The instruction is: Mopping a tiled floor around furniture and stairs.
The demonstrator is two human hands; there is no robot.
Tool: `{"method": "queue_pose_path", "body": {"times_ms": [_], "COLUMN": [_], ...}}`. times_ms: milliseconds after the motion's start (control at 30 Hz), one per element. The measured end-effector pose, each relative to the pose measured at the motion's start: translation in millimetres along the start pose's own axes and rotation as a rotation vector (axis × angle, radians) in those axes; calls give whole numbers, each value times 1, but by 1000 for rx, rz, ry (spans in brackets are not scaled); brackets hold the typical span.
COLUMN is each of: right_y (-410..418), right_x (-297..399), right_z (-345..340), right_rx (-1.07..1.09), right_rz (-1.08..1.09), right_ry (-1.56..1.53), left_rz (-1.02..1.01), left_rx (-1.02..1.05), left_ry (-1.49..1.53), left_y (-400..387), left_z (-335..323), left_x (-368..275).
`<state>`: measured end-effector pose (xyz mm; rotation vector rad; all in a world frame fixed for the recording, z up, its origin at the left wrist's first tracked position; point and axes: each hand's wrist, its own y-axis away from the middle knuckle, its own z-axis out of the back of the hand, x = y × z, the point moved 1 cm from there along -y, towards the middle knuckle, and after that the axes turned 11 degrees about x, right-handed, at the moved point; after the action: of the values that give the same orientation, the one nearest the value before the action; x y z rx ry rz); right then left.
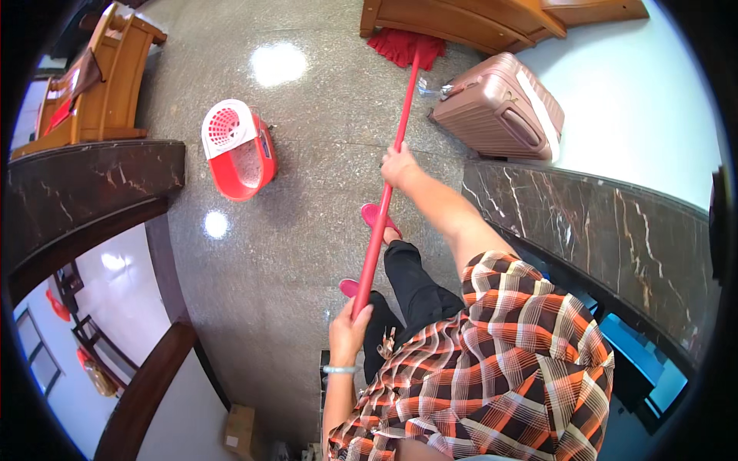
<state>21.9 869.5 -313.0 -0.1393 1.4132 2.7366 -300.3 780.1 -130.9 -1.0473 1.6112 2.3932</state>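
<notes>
A mop with a red handle (375,248) runs from near my body to the far side of the floor. Its red cloth mop head (403,49) lies on the speckled stone floor (311,190), against the lower edge of a wooden furniture piece (455,23) that hides part of it. My right hand (399,165) grips the handle partway along. Around its near end my left hand (349,329) is closed, with a pale bracelet on the wrist. To the left stands a red mop bucket (218,176) with a white-rimmed wringer basket (226,125); whitish contents show inside.
A rose-gold suitcase (490,115) stands by the white wall, right of the mop head. Dark marble wall edges (588,230) flank both sides. A wooden chair or bench (109,86) is at upper left, a cardboard box (239,429) at lower left.
</notes>
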Motion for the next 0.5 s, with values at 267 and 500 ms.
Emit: {"method": "queue_pose_path", "body": {"times_ms": [267,500], "right_y": [80,170], "right_x": [180,434], "right_z": [-21,-16], "right_rx": [66,-184], "right_rz": [307,897], "right_ry": [-43,-236], "left_rz": [172,536], "left_rx": [-36,-343], "left_ry": [-107,-293], "left_y": [141,353], "left_z": [73,182], "left_x": [126,163]}}
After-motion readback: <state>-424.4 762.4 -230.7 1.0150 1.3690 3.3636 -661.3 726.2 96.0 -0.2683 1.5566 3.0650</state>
